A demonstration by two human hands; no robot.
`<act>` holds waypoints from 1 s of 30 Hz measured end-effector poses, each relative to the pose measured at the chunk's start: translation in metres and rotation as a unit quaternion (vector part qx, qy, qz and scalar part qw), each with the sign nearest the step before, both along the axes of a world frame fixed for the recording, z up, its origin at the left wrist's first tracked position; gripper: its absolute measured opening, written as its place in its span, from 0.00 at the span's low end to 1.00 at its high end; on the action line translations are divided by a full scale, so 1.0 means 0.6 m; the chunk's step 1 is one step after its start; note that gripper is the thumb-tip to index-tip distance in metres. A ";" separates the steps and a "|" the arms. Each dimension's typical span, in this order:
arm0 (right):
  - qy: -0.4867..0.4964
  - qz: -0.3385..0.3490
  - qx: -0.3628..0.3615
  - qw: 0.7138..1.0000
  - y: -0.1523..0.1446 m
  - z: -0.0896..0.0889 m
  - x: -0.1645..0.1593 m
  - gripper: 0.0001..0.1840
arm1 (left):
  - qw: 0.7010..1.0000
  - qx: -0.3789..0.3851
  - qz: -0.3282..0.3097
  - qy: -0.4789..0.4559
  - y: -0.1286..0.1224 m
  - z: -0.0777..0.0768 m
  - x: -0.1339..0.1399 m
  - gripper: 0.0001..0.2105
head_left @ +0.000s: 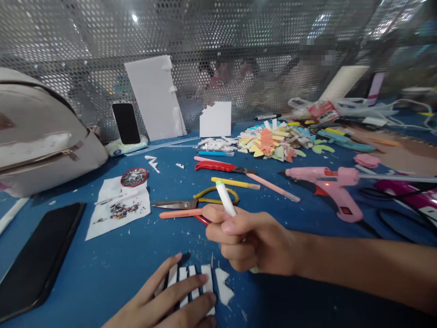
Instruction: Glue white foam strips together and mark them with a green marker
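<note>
My right hand (249, 237) is wrapped around a white marker pen (225, 198) with a pale green tip, tilted up above the table. My left hand (170, 300) lies with fingers spread on several white foam strips (206, 278) at the near edge. A jagged white scrap (224, 286) sits just right of those strips. Behind my right hand are scissors (180, 204) with a yellow and a red handle, an orange marker (180, 213) and a yellow marker (235, 183). A red-handled knife (215, 166) lies farther back.
A pink glue gun (321, 177) with its light on is at right. Coloured scraps (273, 141) are heaped at the back. On the left are a black phone (41, 255), a backpack (44, 136) and a paper with beads (119, 228). Perforated metal (85, 36) stands behind.
</note>
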State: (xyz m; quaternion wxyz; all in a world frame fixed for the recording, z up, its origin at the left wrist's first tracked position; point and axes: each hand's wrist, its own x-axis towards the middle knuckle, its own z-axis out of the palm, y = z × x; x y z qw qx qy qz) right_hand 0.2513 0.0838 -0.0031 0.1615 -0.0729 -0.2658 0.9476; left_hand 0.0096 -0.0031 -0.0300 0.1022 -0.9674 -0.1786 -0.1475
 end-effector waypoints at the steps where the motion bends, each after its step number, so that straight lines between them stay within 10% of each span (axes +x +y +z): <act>1: 0.002 -0.003 0.002 1.000 -0.001 0.000 0.000 0.16 | 1.000 0.003 0.000 0.006 0.001 0.003 0.000 0.17; 9: -0.005 -0.005 0.080 0.997 -0.009 0.009 -0.004 0.13 | 0.998 0.003 0.028 -0.054 -0.013 0.008 0.014 0.20; 23: -0.012 0.061 0.155 0.986 -0.009 0.015 -0.005 0.45 | 0.992 0.043 0.017 -0.121 -0.010 -0.032 0.012 0.11; 30: -0.017 0.050 0.165 0.985 -0.009 0.011 -0.006 0.40 | 0.993 0.030 0.021 -0.114 -0.009 -0.032 0.011 0.14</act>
